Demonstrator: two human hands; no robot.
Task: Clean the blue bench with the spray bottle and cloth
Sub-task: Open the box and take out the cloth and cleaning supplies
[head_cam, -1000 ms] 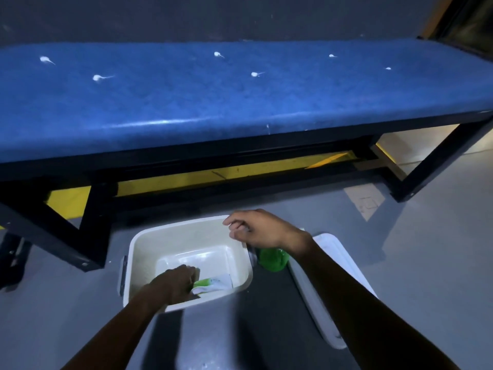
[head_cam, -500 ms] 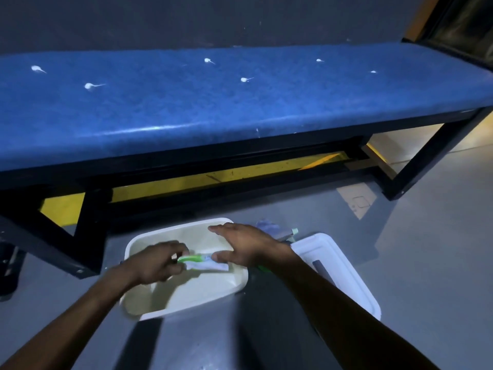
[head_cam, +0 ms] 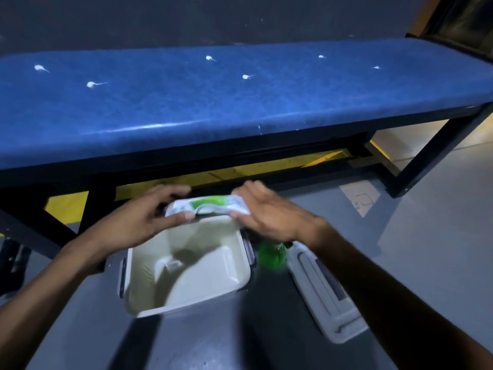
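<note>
Counter (head_cam: 240, 102): mottled blue top flecked with small white blobs (head_cam: 91, 84); black frame.
Packet (head_cam: 210, 205): white with a green band.
Tub (head_cam: 186, 265): off-white, plain.
Lid (head_cam: 324, 292): pale grey-white.
Bottle (head_cam: 272, 256): bright green.
Floor (head_cam: 426, 249): grey, with a yellow strip (head_cam: 240, 172) under the counter.
Wall (head_cam: 186, 20): dark grey.

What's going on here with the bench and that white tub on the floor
A person holds a white and green packet between both hands, left hand and right hand, above an open white tub on the floor. A green bottle stands beside the tub, with the tub's lid lying next to it. The blue bench behind carries several white blobs and looks not yet wiped.
</note>
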